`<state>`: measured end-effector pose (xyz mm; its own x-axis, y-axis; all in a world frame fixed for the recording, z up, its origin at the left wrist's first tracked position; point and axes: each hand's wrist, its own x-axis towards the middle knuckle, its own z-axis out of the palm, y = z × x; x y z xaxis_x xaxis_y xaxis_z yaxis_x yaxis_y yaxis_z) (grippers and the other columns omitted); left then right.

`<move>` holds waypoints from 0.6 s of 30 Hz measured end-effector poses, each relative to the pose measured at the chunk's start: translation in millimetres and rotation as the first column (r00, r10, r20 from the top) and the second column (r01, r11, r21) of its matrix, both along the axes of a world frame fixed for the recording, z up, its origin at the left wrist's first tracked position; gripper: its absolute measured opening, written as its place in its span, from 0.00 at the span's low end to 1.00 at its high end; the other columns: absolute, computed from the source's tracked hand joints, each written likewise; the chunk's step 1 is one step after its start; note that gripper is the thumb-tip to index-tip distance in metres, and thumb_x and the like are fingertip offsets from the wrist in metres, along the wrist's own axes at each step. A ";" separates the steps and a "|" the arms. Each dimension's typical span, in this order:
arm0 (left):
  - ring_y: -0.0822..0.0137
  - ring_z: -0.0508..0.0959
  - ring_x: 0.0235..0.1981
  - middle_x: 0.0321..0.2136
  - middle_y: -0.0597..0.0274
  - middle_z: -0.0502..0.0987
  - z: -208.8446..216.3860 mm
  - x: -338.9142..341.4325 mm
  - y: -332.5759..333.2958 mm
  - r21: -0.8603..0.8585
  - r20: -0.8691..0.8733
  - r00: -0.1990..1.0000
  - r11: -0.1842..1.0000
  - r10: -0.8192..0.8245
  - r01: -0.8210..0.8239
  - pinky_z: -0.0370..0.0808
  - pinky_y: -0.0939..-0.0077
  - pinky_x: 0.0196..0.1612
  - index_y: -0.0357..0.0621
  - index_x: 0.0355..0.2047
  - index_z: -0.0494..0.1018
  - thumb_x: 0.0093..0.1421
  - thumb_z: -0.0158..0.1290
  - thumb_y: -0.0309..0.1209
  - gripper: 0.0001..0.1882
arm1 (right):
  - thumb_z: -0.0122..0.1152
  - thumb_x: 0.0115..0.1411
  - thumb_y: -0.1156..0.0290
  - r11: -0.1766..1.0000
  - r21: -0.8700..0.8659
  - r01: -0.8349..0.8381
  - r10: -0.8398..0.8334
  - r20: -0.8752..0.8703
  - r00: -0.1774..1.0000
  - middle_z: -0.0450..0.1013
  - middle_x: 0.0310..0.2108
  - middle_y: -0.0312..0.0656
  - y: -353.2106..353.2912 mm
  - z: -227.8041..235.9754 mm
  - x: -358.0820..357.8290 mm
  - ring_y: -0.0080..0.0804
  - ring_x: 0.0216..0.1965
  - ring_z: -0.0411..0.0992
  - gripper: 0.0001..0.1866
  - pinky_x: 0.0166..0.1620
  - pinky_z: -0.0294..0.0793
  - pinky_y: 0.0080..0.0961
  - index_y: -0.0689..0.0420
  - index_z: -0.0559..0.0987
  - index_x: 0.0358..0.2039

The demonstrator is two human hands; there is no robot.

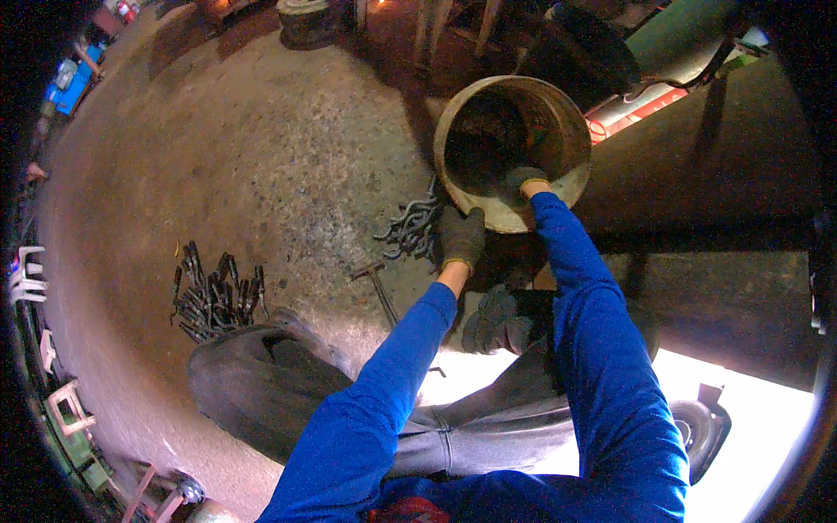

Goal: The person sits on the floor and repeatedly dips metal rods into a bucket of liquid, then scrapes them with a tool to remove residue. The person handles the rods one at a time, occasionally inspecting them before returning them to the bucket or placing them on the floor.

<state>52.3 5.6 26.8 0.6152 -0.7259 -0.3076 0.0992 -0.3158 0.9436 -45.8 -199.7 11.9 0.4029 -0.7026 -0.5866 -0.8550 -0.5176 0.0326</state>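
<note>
A wide round metal bucket [573, 131], dull and worn, is tipped so its mouth faces me. My left hand [460, 237], in a dark glove, grips the bucket's near left edge. Inside the mouth is my right hand [526, 179], gloved too, with its fingers lost in the dark interior. What lies at the bottom of the bucket is too dark to make out. Just left of my left hand, a heap of bent dark metal pieces [408, 228] rests on the floor. A hammer-like tool [377, 286] with a long handle lies nearer to me.
A pile of dark metal rods [218, 292] is on the floor by my left knee. Big dark metal beams [697, 166] stand at the right. A small wheel [695, 429] is at the lower right, and a round block [307, 22] sits at the far side.
</note>
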 end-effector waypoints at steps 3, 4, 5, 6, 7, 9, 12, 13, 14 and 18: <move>0.42 0.69 0.51 0.48 0.38 0.71 2.1 -6.6 -2.8 0.087 0.004 1.000 0.996 -0.023 0.023 0.66 0.59 0.53 0.31 0.51 0.63 0.50 0.54 0.37 0.31 | 0.49 0.55 0.46 0.998 0.015 0.054 -0.054 0.046 0.997 0.67 0.49 0.47 -5.2 -8.8 -8.1 0.46 0.48 0.66 0.27 0.51 0.64 0.41 0.52 0.76 0.47; 0.44 0.70 0.52 0.48 0.41 0.72 0.7 -7.9 -4.3 0.132 0.018 0.999 0.991 -0.034 0.032 0.67 0.59 0.53 0.34 0.54 0.62 0.49 0.54 0.36 0.32 | 0.49 0.55 0.46 0.997 0.026 0.069 -0.070 0.060 0.996 0.67 0.48 0.47 -6.5 -11.0 -10.9 0.45 0.47 0.66 0.27 0.50 0.64 0.40 0.52 0.76 0.47; 0.44 0.70 0.51 0.48 0.41 0.72 -5.3 -6.2 -5.5 0.095 0.029 0.999 0.995 -0.030 0.027 0.67 0.59 0.53 0.33 0.53 0.62 0.49 0.53 0.37 0.32 | 0.49 0.55 0.46 0.997 0.035 0.074 -0.077 0.083 0.994 0.67 0.47 0.46 -9.7 -11.6 -6.2 0.44 0.46 0.66 0.27 0.48 0.64 0.40 0.52 0.76 0.46; 0.44 0.70 0.51 0.48 0.41 0.71 -11.2 -4.2 -6.5 0.058 0.041 0.999 0.998 -0.027 0.024 0.67 0.59 0.53 0.33 0.53 0.63 0.49 0.53 0.37 0.32 | 0.49 0.56 0.46 0.996 0.041 0.080 -0.084 0.103 0.991 0.67 0.46 0.46 -11.5 -12.5 -2.9 0.43 0.45 0.66 0.26 0.47 0.64 0.39 0.52 0.76 0.46; 0.44 0.70 0.51 0.48 0.41 0.71 -16.8 -2.4 -7.4 0.020 0.052 0.998 1.000 -0.023 0.022 0.67 0.60 0.53 0.33 0.53 0.63 0.50 0.53 0.37 0.32 | 0.49 0.56 0.46 0.995 0.050 0.086 -0.091 0.119 0.989 0.67 0.45 0.46 -13.0 -13.3 0.6 0.42 0.44 0.66 0.26 0.46 0.64 0.38 0.53 0.76 0.45; 0.44 0.70 0.51 0.48 0.41 0.71 -16.7 1.2 -8.9 -0.026 0.021 0.999 0.999 -0.025 0.026 0.67 0.60 0.53 0.33 0.53 0.63 0.50 0.53 0.38 0.32 | 0.48 0.57 0.46 0.992 0.063 0.105 -0.114 0.156 0.981 0.67 0.42 0.45 -13.8 -17.1 2.8 0.41 0.41 0.66 0.26 0.43 0.64 0.37 0.53 0.76 0.44; 0.41 0.70 0.49 0.46 0.36 0.71 0.7 1.2 -10.4 0.036 -0.027 0.999 0.999 -0.027 0.028 0.67 0.58 0.51 0.29 0.48 0.65 0.51 0.54 0.41 0.31 | 0.48 0.58 0.45 0.989 0.068 0.135 -0.146 0.212 0.966 0.67 0.39 0.43 -13.9 -26.0 1.2 0.38 0.37 0.66 0.25 0.39 0.64 0.34 0.53 0.76 0.43; 0.39 0.70 0.49 0.45 0.33 0.71 10.4 0.3 -11.2 0.079 -0.044 0.999 0.996 -0.029 0.033 0.67 0.57 0.50 0.26 0.45 0.67 0.51 0.55 0.42 0.31 | 0.47 0.58 0.45 0.986 0.067 0.153 -0.164 0.238 0.957 0.67 0.38 0.43 -12.5 -30.7 -2.4 0.37 0.36 0.66 0.25 0.38 0.64 0.34 0.53 0.76 0.42; 0.39 0.71 0.48 0.45 0.33 0.71 11.6 0.4 -18.5 0.075 0.024 1.000 0.997 0.006 -0.008 0.67 0.57 0.50 0.26 0.45 0.67 0.51 0.54 0.43 0.31 | 0.47 0.58 0.45 0.984 0.063 0.167 -0.178 0.276 0.945 0.67 0.36 0.42 -15.6 -26.8 -1.8 0.36 0.35 0.66 0.25 0.36 0.65 0.33 0.53 0.76 0.42; 0.41 0.71 0.49 0.46 0.37 0.72 7.9 15.1 -62.6 0.092 0.073 0.995 0.994 -0.073 0.066 0.68 0.58 0.50 0.30 0.47 0.68 0.51 0.53 0.50 0.34 | 0.47 0.60 0.45 0.949 0.135 0.286 -0.311 0.568 0.762 0.67 0.32 0.40 -35.7 -2.8 5.1 0.33 0.30 0.66 0.24 0.31 0.65 0.30 0.53 0.75 0.40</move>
<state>67.4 -57.0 34.7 0.5884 -0.7395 -0.3271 0.0025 -0.4029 0.9152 -40.7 -235.4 9.1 0.4472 -0.8262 -0.3426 -0.8185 -0.2236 -0.5292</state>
